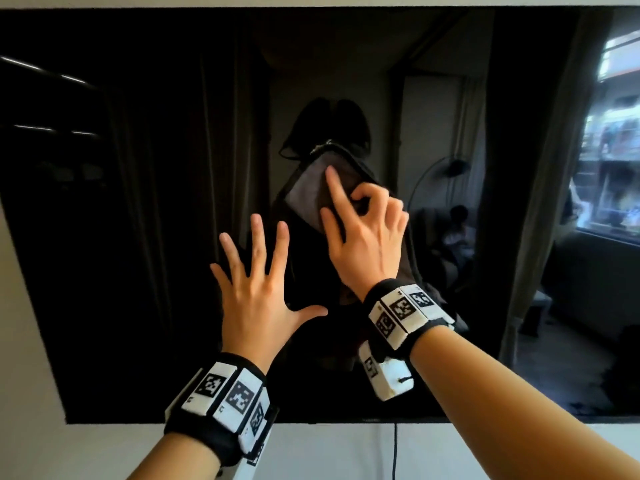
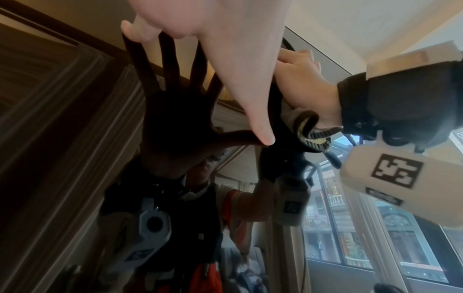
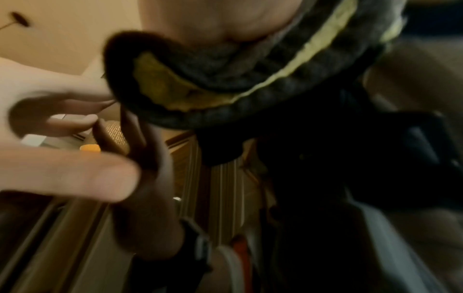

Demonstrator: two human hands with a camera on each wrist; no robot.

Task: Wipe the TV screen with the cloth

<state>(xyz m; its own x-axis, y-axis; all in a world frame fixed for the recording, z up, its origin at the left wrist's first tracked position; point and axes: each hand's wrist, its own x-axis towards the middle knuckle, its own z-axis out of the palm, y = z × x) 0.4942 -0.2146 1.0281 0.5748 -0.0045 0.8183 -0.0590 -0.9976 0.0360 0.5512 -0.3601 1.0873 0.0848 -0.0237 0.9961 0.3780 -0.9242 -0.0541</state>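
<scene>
The dark TV screen [image 1: 138, 202] fills the head view and mirrors the room. My left hand [image 1: 263, 268] lies flat on the glass near the centre with its fingers spread wide and holds nothing; in the left wrist view the left hand [image 2: 225, 59] meets its own dark reflection. Just up and right of it, my right hand [image 1: 346, 206] presses a folded grey cloth [image 1: 308, 195] against the screen, forefinger stretched along it and the other fingers curled into the fabric. The right wrist view shows the cloth [image 3: 225, 79] bunched under the palm, grey with a yellow-green edge.
The TV's lower bezel [image 1: 346, 420] runs across the bottom, with a black cable [image 1: 394, 452] hanging below it on the white wall [image 1: 20, 306]. A bright window reflection [image 1: 609, 168] covers the screen's right side. A seated person is reflected at mid right.
</scene>
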